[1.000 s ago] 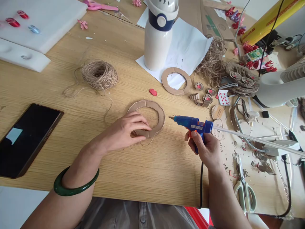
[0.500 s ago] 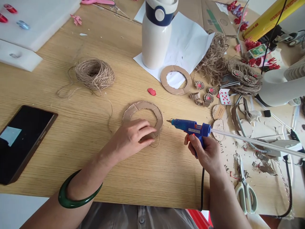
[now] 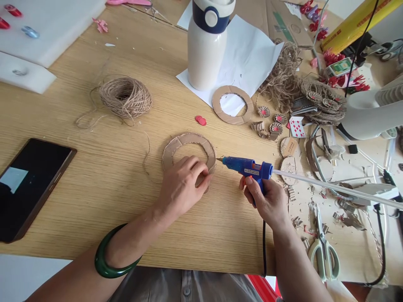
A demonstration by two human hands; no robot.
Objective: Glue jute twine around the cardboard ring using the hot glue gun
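A flat cardboard ring (image 3: pixel 170 153) with twine along its edge lies in front of me. My left hand (image 3: pixel 183 184) rests over its lower part, fingers curled and thumb pressed in at the ring's lower right rim; the fingertips are partly hidden. My right hand (image 3: pixel 266 199) is wrapped around the handle of a blue hot glue gun (image 3: pixel 245 166). The gun's nozzle points left and sits right by the ring's right edge; whether it touches I cannot tell. A long clear glue stick (image 3: pixel 327 183) sticks out of its back. Loose twine (image 3: pixel 147 155) runs left of the ring.
A ball of twine (image 3: pixel 125 97) and a phone (image 3: pixel 33 188) lie to the left. Behind the ring are red paper discs (image 3: pixel 200 120), a second cardboard ring (image 3: pixel 217 105) and a white bottle (image 3: pixel 206 58). Scissors (image 3: pixel 324 251) and cardboard scraps cover the right side.
My right hand has brought the glue gun left, its nozzle now near the ring's edge. My left hand has moved slightly right, its fingers drawing together on the rim.
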